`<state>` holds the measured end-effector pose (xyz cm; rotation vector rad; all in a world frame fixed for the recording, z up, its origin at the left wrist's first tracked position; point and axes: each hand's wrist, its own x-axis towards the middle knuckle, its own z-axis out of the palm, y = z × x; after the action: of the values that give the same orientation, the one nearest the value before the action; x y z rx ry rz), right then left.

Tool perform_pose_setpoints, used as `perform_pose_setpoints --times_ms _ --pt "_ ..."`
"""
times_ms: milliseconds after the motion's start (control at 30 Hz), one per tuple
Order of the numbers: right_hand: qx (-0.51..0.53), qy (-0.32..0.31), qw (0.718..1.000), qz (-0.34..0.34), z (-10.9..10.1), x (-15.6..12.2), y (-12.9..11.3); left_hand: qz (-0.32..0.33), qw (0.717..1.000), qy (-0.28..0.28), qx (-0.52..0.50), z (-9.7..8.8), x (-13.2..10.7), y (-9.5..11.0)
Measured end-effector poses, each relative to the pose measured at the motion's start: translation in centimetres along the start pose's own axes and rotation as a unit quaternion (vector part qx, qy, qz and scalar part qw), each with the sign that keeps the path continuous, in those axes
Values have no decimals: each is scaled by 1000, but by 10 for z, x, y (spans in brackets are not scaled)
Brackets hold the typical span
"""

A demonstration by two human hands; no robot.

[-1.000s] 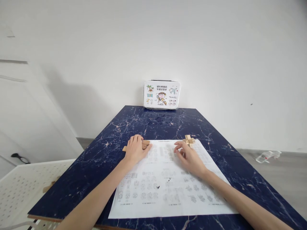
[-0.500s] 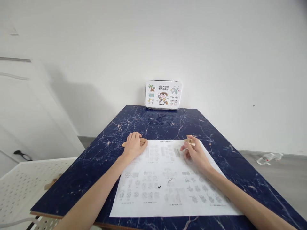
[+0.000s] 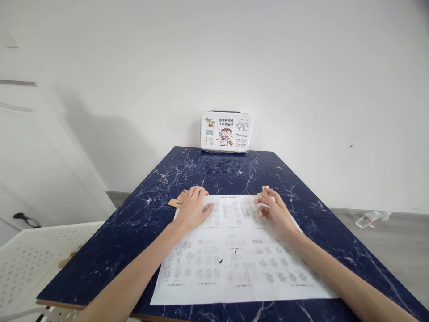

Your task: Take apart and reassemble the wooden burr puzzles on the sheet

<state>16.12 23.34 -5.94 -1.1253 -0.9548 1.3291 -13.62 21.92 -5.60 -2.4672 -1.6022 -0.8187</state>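
A large white sheet of paper (image 3: 241, 273) with faint grey printed patterns lies on the dark blue marbled table. Flat over its upper left corner rests my left hand (image 3: 194, 208), open, the thumb apart from the fingers. Beside and partly under that hand are flat light-brown wooden pieces (image 3: 175, 203); the hand hides some of them. At the upper right corner, my right hand (image 3: 276, 212) has its fingers loosely bent and apart. Its fingertips touch a small wooden piece (image 3: 264, 191), partly covered by the index finger.
A white case with cartoon prints (image 3: 226, 132) stands at the table's far edge against the wall. To the left below the table is a white perforated basket (image 3: 30, 264). A clear plastic item (image 3: 370, 219) lies on the floor at right. Small dark marks (image 3: 220, 261) show on the paper.
My left hand has shifted right over the paper's corner, uncovering more of the wooden pieces. My right hand's fingers have loosened around the small wooden piece. The view has shifted slightly.
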Motion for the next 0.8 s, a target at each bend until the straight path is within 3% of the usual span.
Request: perform_pose_setpoints --times_ms 500,800 --pt "-16 -23 999 -28 -1 2 6 17 999 -24 -33 1 -1 2" --pt "-50 -21 999 5 1 0 0 12 999 -31 -35 2 -1 1"
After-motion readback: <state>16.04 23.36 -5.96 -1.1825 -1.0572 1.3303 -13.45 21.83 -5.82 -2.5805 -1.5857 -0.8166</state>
